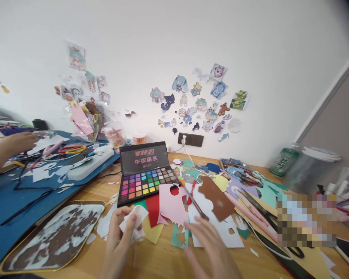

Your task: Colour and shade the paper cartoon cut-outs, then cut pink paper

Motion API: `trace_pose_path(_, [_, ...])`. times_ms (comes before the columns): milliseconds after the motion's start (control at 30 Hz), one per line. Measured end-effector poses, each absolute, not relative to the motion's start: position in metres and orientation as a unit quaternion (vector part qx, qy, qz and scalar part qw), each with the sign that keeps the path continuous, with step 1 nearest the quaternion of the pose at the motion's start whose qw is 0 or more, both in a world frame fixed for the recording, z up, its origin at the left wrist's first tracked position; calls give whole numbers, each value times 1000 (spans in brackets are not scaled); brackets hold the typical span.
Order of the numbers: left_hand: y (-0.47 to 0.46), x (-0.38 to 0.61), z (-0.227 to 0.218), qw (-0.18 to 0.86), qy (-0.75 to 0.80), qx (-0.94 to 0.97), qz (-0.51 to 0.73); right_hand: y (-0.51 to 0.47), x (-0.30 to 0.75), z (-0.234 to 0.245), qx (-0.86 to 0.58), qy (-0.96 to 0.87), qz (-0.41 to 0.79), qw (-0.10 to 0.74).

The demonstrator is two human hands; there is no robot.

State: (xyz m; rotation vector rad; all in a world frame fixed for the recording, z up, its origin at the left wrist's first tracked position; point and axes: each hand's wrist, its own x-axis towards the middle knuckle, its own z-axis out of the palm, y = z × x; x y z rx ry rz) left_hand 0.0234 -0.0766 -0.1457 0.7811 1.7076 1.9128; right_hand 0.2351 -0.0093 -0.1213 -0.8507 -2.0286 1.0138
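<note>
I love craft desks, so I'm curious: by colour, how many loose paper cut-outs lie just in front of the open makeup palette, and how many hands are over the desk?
Pink cut-out: 1
Red cut-out: 1
Brown cut-out: 1
Yellow cut-out: 1
Hands: 3 (left hand holding a white scrap, right hand blurred over the paper, another person's hand far left)
Total: 7

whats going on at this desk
A person at a cluttered wooden desk pinches a small crumpled white piece in the left hand. The right hand hovers open and blurred over paper cutouts. An open eyeshadow palette stands behind. Another person's hand works at far left.
</note>
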Motion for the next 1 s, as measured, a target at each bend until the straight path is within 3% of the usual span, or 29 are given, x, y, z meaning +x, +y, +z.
trace_pose_path(67, [-77, 26, -153, 252, 623, 267, 691, 19, 235, -113, -398, -833, 228, 310])
trace_pose_path(167, [-78, 30, -160, 255, 662, 321, 628, 58, 226, -112, -443, -879, 54, 168])
trace_pose_path(333, [-73, 30, -150, 256, 676, 503, 473, 92, 216, -118, -447, -891, -36, 72])
trace_pose_path(533, [-58, 29, -129, 165, 731, 571, 336, 112, 230, -95, -526, -849, 38, 43])
trace_pose_path(800, [-4, 90, -126, 72, 572, 792, 203, 146, 193, -77, -449, -811, 279, 252])
trace_pose_path(867, [14, 115, -141, 63, 485, 862, 137, 156, 170, -80, -407, -816, 317, 262])
trace_pose_path(1000, [33, 142, -164, 84, 422, 889, 154, 180, 126, -94, -374, -818, 350, 262])
